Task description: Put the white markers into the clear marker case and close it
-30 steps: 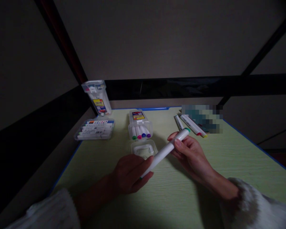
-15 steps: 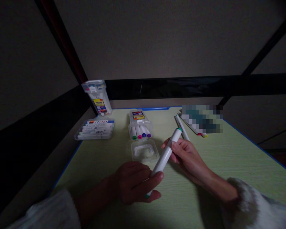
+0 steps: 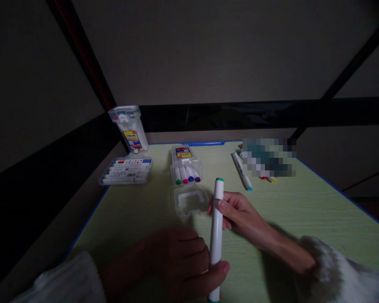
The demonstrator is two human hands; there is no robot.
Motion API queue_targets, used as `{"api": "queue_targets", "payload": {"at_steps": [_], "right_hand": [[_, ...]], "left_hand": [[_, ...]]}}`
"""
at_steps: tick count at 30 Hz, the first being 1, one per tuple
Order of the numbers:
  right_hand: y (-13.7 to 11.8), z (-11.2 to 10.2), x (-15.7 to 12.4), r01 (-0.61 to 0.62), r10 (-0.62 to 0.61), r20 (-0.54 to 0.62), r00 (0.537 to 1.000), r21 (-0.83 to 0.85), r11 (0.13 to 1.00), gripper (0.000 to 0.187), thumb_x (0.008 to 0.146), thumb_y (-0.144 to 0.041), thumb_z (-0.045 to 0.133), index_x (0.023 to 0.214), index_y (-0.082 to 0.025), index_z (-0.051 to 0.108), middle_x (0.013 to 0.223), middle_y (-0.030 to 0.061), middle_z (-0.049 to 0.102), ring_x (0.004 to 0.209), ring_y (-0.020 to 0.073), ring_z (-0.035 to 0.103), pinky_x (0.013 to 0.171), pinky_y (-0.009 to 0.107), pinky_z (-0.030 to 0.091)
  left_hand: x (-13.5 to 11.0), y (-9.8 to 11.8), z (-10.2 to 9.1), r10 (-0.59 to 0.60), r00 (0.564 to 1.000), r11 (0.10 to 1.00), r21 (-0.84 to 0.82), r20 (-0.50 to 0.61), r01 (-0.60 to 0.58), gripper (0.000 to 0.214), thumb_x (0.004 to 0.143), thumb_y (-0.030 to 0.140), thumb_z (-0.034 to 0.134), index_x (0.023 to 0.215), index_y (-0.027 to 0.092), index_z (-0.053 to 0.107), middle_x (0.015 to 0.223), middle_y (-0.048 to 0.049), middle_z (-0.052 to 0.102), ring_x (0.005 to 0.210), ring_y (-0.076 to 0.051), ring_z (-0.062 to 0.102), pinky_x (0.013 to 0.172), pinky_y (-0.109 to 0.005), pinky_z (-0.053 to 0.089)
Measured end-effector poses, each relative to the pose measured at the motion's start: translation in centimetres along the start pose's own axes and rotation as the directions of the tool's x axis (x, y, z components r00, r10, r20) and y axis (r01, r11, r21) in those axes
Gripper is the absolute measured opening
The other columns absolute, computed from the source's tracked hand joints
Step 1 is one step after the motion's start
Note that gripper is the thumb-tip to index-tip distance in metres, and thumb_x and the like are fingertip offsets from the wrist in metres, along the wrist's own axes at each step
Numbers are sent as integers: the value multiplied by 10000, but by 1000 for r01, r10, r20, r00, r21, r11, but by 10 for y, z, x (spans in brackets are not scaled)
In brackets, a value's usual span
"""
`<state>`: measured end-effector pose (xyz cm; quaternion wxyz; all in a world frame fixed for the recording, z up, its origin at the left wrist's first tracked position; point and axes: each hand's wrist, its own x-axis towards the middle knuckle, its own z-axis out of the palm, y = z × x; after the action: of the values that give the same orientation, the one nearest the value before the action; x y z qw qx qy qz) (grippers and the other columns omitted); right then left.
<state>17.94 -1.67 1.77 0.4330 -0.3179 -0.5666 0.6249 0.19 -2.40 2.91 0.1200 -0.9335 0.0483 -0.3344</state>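
Both of my hands hold one white marker (image 3: 216, 229) with green caps at each end, over a pale green table (image 3: 303, 219). My left hand (image 3: 186, 265) is closed round its near end, thumb pressed under the barrel. My right hand (image 3: 236, 212) pinches the upper part, fingers curled. The marker points almost straight away from me. Just beyond it lies a clear plastic lid (image 3: 191, 200), and behind that an open clear case (image 3: 185, 166) with several markers showing coloured ends.
A flat pack of markers (image 3: 126, 170) lies at the table's left edge. A tall clear marker box (image 3: 129, 128) stands behind it. Loose markers (image 3: 241, 170) lie at the back right beside a blurred patch. A dark rail runs along the far side.
The marker has swung from slanting up to the right to nearly upright in the picture. My left hand slid down and toward me along it; my right hand moved left.
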Motion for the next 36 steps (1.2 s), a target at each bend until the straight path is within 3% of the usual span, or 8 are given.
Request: {"api": "queue_targets", "payload": {"at_steps": [5,10,14,16,20,27,36], "right_hand": [[-1,1,0,16,-13,65,998,-41,999,425,756,-566,506,623,-163,526,436,-79,365,372,32,264,339,174,161],[3,1,-1,27,-16,84,996,-139,990,461,793,-564,447,557,-168,470,435,-56,403,377,39,294,353,183,195],[3,2,-3,93,-87,32,996,-235,968,412,819,-504,445,579,-169,467,480,-61,371,437,55,303,407,194,238],[2,3,-4,114,-127,-18,992,-318,941,365,826,-458,459,601,-170,467,536,-56,353,498,68,312,452,203,263],[-1,5,-4,156,-193,-36,981,-447,881,324,850,-408,433,634,-172,480,609,-36,366,582,93,349,521,221,308],[-3,5,-3,134,-148,9,989,-492,861,279,879,-360,393,790,-156,562,706,-1,490,688,120,451,627,246,379],[-2,6,-3,106,-112,19,994,-493,864,288,884,-367,377,754,-165,537,697,-4,499,674,113,455,617,245,386]], "left_hand": [[-2,5,3,-15,999,1000,-21,-48,14,87,786,149,566,793,109,642,491,21,569,434,-92,525,382,-212,459],[-5,10,1,-48,999,999,-23,-6,48,89,775,185,596,808,109,629,492,25,557,467,-107,548,402,-222,483],[-2,14,-8,-124,984,992,-5,124,126,127,806,176,557,892,102,613,557,8,603,537,-123,588,506,-249,540],[-1,15,-10,-95,995,995,-4,34,95,114,807,164,552,877,92,606,536,10,598,499,-113,575,481,-235,524],[0,18,-10,-218,973,976,36,75,216,99,814,147,536,885,106,592,599,3,634,552,-122,597,514,-251,533],[-2,14,-4,-136,991,990,44,9,136,116,825,164,534,873,80,597,565,0,623,499,-111,577,432,-224,495],[-7,9,6,-78,997,994,81,-5,78,258,782,302,609,847,52,610,551,-12,599,473,-106,559,403,-213,480]]}}
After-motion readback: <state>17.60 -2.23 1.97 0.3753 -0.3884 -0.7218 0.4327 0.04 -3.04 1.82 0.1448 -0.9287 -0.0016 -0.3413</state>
